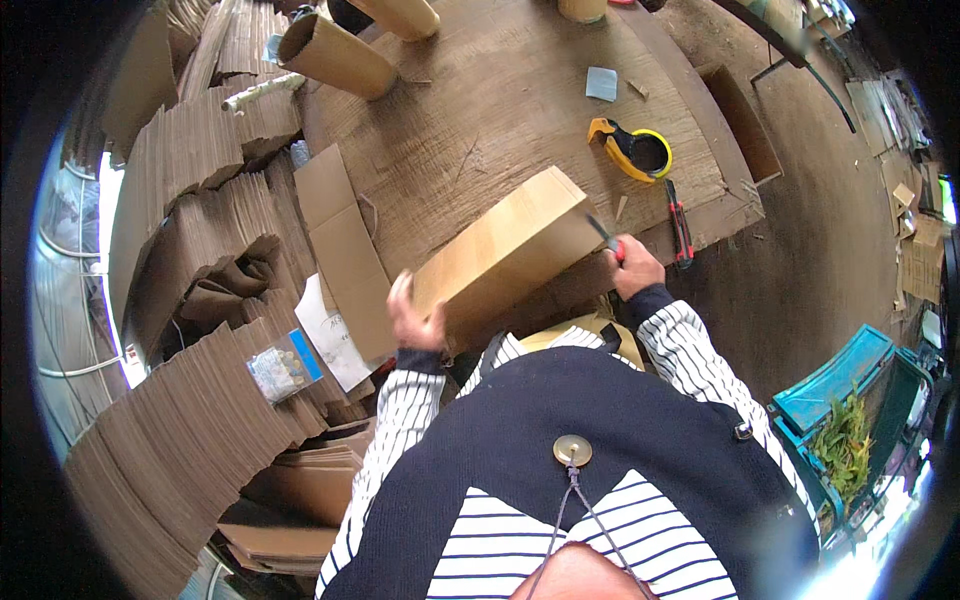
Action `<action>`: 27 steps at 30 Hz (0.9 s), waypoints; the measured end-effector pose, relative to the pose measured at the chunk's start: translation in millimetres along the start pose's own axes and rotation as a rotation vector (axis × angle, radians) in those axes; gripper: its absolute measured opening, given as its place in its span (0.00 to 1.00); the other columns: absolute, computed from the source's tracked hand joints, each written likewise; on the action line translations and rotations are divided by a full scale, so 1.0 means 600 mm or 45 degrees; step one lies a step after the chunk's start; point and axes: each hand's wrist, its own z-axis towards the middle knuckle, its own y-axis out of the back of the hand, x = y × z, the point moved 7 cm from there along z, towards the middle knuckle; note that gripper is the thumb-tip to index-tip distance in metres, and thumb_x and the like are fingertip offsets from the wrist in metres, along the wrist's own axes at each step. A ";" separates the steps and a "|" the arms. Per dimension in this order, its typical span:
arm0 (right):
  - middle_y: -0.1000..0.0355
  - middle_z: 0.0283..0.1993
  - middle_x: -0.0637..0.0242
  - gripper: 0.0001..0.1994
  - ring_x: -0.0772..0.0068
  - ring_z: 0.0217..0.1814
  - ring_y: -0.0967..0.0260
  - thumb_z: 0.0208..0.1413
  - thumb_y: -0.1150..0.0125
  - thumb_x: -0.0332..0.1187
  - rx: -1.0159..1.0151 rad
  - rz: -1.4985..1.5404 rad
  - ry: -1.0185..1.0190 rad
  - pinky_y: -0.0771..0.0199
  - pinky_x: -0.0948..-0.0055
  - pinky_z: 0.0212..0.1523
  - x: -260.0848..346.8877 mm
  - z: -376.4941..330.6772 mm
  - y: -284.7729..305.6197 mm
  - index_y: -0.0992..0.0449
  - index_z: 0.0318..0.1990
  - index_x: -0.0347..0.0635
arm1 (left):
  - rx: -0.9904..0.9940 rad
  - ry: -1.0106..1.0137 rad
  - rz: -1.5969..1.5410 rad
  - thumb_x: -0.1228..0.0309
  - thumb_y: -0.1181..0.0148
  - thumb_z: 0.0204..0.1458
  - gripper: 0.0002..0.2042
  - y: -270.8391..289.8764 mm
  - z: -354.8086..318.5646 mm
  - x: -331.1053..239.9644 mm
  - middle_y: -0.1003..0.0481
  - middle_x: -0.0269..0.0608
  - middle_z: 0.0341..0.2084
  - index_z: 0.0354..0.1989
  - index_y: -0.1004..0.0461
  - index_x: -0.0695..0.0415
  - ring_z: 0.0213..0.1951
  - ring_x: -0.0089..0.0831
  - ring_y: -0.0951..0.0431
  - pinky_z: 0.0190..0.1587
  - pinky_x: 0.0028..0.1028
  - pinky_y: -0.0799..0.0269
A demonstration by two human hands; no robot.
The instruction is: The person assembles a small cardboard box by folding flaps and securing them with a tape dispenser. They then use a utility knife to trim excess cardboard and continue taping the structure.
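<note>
Brown cardboard box [505, 250] lies on our wooden tabletop [500, 100]; our left hand [415, 320] clasps its near end, our right hand [632, 268] pinching a red-handled cutter [606, 238].

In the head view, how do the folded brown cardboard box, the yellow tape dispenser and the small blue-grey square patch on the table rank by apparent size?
Largest to smallest:
1. Folded brown cardboard box, held by the left hand.
2. Yellow tape dispenser.
3. Small blue-grey square patch.
The box is nearer the camera, but the gaps look clear.

One head-worn fisheye camera looks steeply down, close above the wooden table [500, 110], which stretches toward twelve o'clock.
</note>
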 end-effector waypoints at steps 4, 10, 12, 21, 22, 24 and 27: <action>0.28 0.33 0.58 0.06 0.52 0.36 0.27 0.53 0.47 0.33 0.160 -0.172 0.196 0.26 0.55 0.36 0.101 0.044 -0.022 0.33 0.36 0.46 | 0.387 -0.368 0.047 0.50 0.33 0.43 0.40 -0.152 0.095 -0.087 0.38 0.58 0.60 0.60 0.39 0.64 0.62 0.50 0.38 0.64 0.40 0.43; 0.26 0.33 0.54 0.04 0.49 0.36 0.26 0.56 0.53 0.31 0.270 -0.322 0.076 0.26 0.53 0.36 0.103 0.059 -0.044 0.32 0.36 0.44 | 0.946 -0.163 0.125 0.54 0.39 0.51 0.34 -0.293 0.088 -0.067 0.38 0.55 0.61 0.61 0.40 0.62 0.63 0.45 0.38 0.64 0.36 0.42; 0.26 0.32 0.54 0.04 0.49 0.35 0.25 0.56 0.53 0.31 0.268 -0.327 0.055 0.25 0.53 0.35 0.102 0.060 -0.043 0.32 0.37 0.45 | 0.947 -0.177 0.128 0.54 0.39 0.51 0.33 -0.291 0.088 -0.069 0.38 0.55 0.61 0.61 0.39 0.62 0.63 0.45 0.38 0.64 0.36 0.42; 0.26 0.30 0.55 0.04 0.50 0.34 0.24 0.57 0.51 0.32 0.288 -0.363 0.116 0.24 0.53 0.34 0.105 0.068 -0.045 0.30 0.36 0.45 | 0.908 -0.231 0.135 0.54 0.39 0.51 0.32 -0.286 0.090 -0.073 0.36 0.53 0.60 0.59 0.37 0.62 0.61 0.44 0.36 0.63 0.36 0.40; 0.27 0.29 0.55 0.04 0.50 0.33 0.24 0.56 0.51 0.32 0.301 -0.363 0.117 0.24 0.53 0.33 0.109 0.069 -0.045 0.30 0.36 0.45 | 0.902 -0.234 0.138 0.54 0.39 0.51 0.32 -0.286 0.089 -0.073 0.36 0.53 0.60 0.59 0.37 0.62 0.61 0.44 0.36 0.63 0.36 0.40; 0.27 0.29 0.55 0.04 0.50 0.33 0.24 0.56 0.51 0.32 0.327 -0.355 0.123 0.24 0.53 0.33 0.119 0.071 -0.047 0.30 0.35 0.46 | 0.888 -0.239 0.151 0.54 0.39 0.51 0.32 -0.284 0.087 -0.071 0.36 0.53 0.59 0.59 0.37 0.62 0.61 0.44 0.35 0.62 0.36 0.40; 0.27 0.28 0.57 0.03 0.53 0.31 0.24 0.56 0.49 0.33 0.278 -0.366 0.134 0.24 0.54 0.31 0.121 0.069 -0.051 0.30 0.34 0.47 | 0.900 -0.226 0.134 0.54 0.38 0.51 0.32 -0.284 0.087 -0.070 0.35 0.53 0.59 0.59 0.37 0.61 0.60 0.45 0.35 0.62 0.37 0.39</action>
